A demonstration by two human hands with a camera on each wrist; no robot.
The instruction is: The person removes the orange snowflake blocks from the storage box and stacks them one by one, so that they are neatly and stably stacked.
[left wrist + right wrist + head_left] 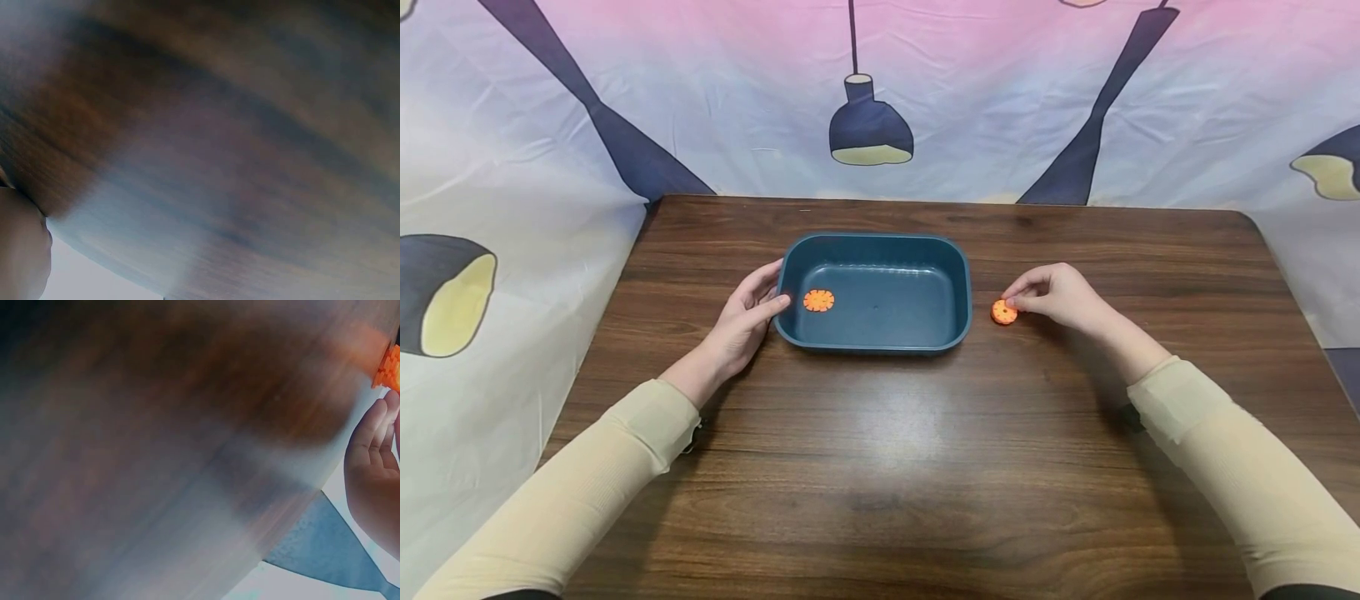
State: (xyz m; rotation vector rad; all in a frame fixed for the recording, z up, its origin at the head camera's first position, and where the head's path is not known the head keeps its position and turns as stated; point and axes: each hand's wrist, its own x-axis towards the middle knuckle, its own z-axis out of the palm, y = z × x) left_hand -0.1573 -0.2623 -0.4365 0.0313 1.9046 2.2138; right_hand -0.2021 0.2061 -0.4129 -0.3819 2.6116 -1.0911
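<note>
A dark teal rectangular plastic bin (887,343) sits on the table. My left hand (741,321) holds its left end, the thumb over the rim and the fingers along the outside wall. Inside the bin, toward the left, lies an orange notched plastic disc (818,301). To the right of the bin, my right hand (1060,296) pinches a small stack of orange notched discs (1003,312) between thumb and fingers, at or just above the tabletop. In the right wrist view the orange stack (390,369) shows at the right edge, by the fingertips. Only part of the left hand (24,247) appears in the left wrist view.
The brown wood-grain table (880,467) extends around the bin on all sides. Behind it and at its sides hangs a pale fabric backdrop (760,108) printed with dark lamps.
</note>
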